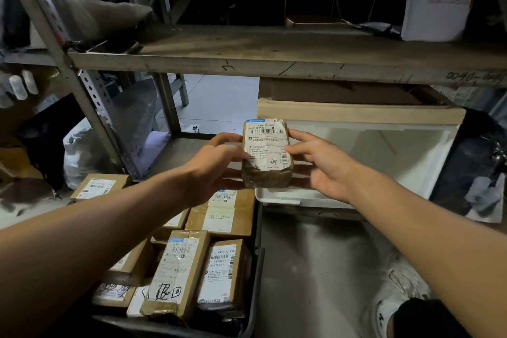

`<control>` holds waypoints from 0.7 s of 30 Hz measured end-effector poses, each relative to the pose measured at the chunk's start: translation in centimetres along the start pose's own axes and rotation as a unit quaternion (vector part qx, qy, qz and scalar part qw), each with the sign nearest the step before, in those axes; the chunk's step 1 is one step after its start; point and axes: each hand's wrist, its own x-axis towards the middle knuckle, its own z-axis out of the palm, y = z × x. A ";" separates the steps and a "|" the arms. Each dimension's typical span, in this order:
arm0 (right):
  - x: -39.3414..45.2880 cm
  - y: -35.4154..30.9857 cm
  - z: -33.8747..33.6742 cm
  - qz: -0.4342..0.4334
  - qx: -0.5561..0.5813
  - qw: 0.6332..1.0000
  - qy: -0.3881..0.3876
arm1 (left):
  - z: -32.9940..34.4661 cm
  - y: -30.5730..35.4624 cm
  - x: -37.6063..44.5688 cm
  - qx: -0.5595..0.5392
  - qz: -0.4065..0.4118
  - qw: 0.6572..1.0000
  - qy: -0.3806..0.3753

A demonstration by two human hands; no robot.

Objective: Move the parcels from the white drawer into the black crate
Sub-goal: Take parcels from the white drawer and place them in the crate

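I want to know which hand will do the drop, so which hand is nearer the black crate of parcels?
Left. The left hand grips the held parcel on the side above the black crate. The right hand holds its other side, over the white drawer.

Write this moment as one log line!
both hands: left hand, right hand hold parcel | over white drawer | black crate: holds parcels
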 end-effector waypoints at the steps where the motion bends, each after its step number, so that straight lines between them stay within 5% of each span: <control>1: 0.1 0.2 0.3 0.001 -0.002 1.000 0.002 | -0.5 -0.1 -0.1 0.009 -0.002 1.000 0.002; 21: 3.8 10.6 12.9 0.104 -0.078 0.991 -0.021 | -11.5 -9.1 -5.4 0.013 -0.092 0.983 0.158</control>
